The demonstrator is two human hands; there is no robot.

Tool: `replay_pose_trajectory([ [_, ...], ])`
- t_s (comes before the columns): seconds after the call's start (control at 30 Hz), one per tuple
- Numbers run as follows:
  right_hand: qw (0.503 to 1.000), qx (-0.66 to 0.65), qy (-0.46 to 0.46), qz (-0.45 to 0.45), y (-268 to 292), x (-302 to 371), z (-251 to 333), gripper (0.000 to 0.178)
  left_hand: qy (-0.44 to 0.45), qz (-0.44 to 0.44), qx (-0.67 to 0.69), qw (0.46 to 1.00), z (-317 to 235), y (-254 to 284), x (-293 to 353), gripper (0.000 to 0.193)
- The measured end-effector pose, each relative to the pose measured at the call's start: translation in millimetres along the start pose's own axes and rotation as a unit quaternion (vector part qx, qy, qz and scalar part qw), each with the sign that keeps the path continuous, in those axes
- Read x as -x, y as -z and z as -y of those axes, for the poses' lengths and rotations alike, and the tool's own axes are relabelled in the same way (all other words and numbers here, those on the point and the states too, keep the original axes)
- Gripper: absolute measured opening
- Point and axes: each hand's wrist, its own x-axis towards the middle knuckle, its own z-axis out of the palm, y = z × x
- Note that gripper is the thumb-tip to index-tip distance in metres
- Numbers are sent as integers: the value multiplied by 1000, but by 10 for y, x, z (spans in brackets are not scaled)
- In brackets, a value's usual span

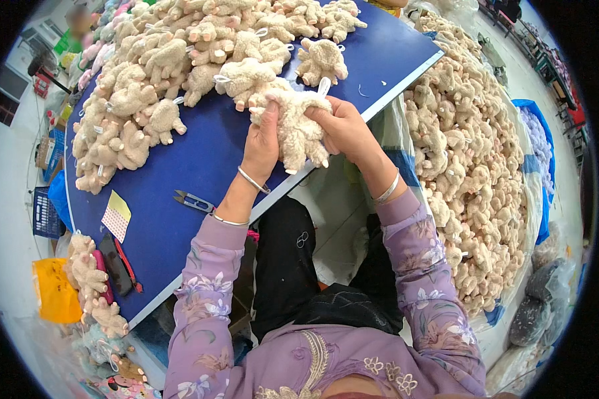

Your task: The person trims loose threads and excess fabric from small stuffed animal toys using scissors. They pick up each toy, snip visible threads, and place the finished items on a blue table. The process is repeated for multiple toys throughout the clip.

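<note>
Between my two hands I hold a cream plush toy point(295, 126) over the near edge of the blue table point(213, 153). It has fluffy fabric, stubby limbs and a white loop at its top. My left hand point(262, 136) grips its left side, thumb pressed on the fabric. The fingers of my right hand point(343, 126) pinch the upper right side, close to the loop. Just beyond, another plush toy point(322, 61) lies alone on the table. A large heap of plush toys point(160, 60) covers the table's far left part.
Thread snips point(193, 201) lie left of my left wrist. Farther left are a paper sheet point(116, 216), a dark phone point(117, 266) and a red tool point(128, 265). A big open sack point(407, 159) overflowing with similar toys stands at my right. A blue crate point(45, 214) sits beyond the table's left edge.
</note>
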Motion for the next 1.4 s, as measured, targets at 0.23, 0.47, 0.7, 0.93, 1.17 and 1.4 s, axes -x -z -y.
replay_pose_trajectory([
  [0.23, 1000, -24, 14, 9, 204, -87, -104, 30, 37, 18, 15, 999, -1, 289, -97, 72],
  [0.47, 998, -65, 19, -7, 436, -131, -127, 36, 150, 113, -126, 974, -126, 62, 34, 48],
  [0.7, 992, -34, 93, -73, 591, -140, -119, 25, 204, 241, -178, 932, -178, -5, 82, 25],
  [0.93, 997, 3, 53, -55, 515, -46, 40, 25, 225, 255, -156, 927, -185, 45, 100, 29],
  [1.17, 981, -17, 151, -119, 838, -52, 164, 27, 77, 233, -163, 956, -60, 186, 36, 48],
  [1.4, 976, -140, 141, -86, 1151, -29, 379, 47, -200, -129, -276, 931, -16, 217, -201, 22],
])
